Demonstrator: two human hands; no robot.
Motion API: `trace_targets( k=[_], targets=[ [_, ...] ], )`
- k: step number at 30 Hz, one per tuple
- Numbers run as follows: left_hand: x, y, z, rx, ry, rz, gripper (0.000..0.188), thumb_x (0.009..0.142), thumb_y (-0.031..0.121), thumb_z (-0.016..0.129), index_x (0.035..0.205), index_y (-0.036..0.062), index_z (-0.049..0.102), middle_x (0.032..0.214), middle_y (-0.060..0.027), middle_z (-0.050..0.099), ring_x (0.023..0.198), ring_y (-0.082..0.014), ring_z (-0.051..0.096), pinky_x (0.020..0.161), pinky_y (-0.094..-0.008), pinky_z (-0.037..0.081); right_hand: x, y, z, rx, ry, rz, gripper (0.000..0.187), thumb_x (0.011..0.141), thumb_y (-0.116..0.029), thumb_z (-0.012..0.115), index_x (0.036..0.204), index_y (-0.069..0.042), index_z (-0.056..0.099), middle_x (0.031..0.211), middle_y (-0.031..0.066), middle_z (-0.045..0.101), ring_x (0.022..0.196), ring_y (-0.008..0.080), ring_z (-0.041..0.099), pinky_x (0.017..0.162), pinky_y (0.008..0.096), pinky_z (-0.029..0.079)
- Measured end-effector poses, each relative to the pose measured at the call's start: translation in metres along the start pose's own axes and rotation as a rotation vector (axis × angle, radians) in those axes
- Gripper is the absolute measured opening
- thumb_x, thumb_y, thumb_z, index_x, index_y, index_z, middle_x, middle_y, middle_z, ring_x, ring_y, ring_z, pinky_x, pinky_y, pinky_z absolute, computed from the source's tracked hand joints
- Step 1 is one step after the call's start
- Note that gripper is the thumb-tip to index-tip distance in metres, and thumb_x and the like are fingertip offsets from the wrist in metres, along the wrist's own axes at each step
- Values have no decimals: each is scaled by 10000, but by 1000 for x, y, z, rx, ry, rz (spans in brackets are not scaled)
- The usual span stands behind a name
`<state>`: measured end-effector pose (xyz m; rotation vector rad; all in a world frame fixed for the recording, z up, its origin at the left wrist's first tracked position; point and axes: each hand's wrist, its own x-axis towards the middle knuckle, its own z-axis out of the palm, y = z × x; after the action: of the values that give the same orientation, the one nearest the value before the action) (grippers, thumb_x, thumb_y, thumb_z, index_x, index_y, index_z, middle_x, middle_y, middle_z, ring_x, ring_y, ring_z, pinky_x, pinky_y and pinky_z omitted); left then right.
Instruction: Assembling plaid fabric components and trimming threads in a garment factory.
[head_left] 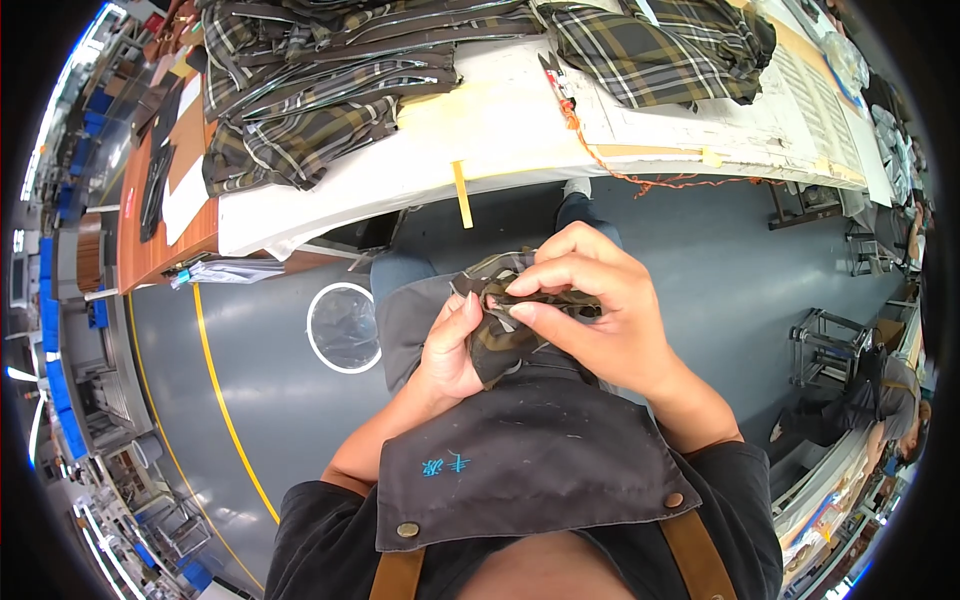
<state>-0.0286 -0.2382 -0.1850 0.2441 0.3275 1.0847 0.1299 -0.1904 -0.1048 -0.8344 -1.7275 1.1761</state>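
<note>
A dark plaid piece of cloth (500, 345) lies bunched over my lap, between my two hands. My left hand (452, 350) grips its left side, thumb on top, with the other fingers mostly hidden under the fabric. From the right, my right hand (600, 300) pinches a fold of the same cloth between thumb and forefinger, close to the left thumb. Whether something small sits in that pinch I cannot make out. Beneath the cloth is the grey-black apron (530, 455) I wear, with brown straps.
Ahead stands a white-topped table (480, 130) bearing stacked plaid garments (310, 100) and another plaid pile (665, 55). Red-handled snips (562, 90) on an orange cord lie between them. A round clear bin (343, 328) is on the floor at left. Another person (880, 400) is at far right.
</note>
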Motion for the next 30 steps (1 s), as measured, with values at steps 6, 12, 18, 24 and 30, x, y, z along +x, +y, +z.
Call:
trace_targets(
  k=[6,12,18,24,30],
  targets=[
    [2,3,8,104,-28,6,547,856,403,553,1218,18,409,1165,-116,462,1109,-251,476,956,-396,400,0,4,7,55,-24,55,189,682,23,709,846,-29,631,819,21,532,691,74,472,608,213,390],
    [4,3,12,89,-30,13,541,848,395,574,1185,0,424,1144,-115,477,1081,-221,489,927,-365,418,2,2,9,-7,-58,72,204,678,-17,729,837,-45,604,776,4,511,676,82,464,596,226,393],
    [6,1,8,36,-79,55,522,866,356,566,1180,-35,424,1112,-115,498,1023,-203,520,887,-344,439,2,6,3,103,-129,135,136,734,-17,678,845,-33,602,776,-9,501,656,61,420,594,201,354],
    [8,0,2,-68,-161,18,500,869,365,555,1149,-35,449,1109,-123,498,1031,-203,512,877,-333,443,0,10,7,258,-88,231,159,740,-38,686,884,-47,617,732,-33,442,625,50,389,554,202,336],
    [6,3,8,-57,-143,44,513,877,379,539,1150,-45,448,1114,-140,493,1059,-211,489,886,-336,436,3,2,6,113,-123,149,174,706,7,683,857,-36,610,774,-8,488,654,66,405,592,207,342]
  ],
)
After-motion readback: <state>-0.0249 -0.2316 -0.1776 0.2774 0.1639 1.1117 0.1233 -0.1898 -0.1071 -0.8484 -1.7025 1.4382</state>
